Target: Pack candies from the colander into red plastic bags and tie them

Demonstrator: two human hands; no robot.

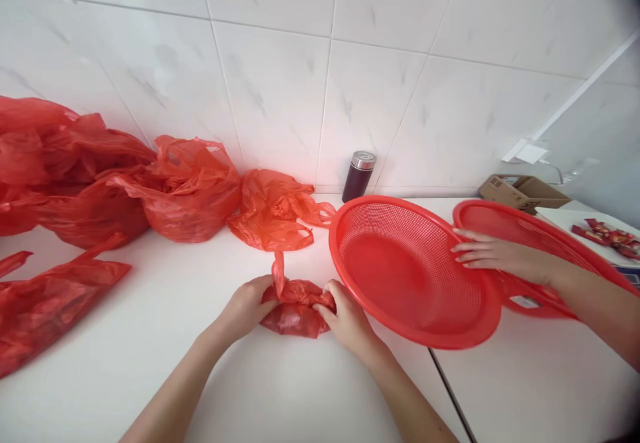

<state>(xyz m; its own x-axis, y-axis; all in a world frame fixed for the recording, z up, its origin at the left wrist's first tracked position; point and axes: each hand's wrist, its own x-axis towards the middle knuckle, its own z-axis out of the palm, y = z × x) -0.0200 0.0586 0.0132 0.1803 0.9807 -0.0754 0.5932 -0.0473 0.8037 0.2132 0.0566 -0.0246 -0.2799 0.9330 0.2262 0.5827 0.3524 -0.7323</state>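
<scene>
My left hand [247,308] and my right hand [345,316] are both closed on a small red plastic bag [295,306] lying on the white counter [280,376], one hand at each side of it. Its twisted top sticks up between my hands. Just right of my right hand stands a tilted red mesh colander [410,270]. Another person's hand [487,254] comes in from the right and holds that colander's far rim with flat fingers.
Several crumpled red plastic bags [185,190] lie along the tiled wall at the back left. A dark flask [358,176] stands at the wall. A second red colander [530,236] sits behind the first. A cardboard box [523,192] is at the back right.
</scene>
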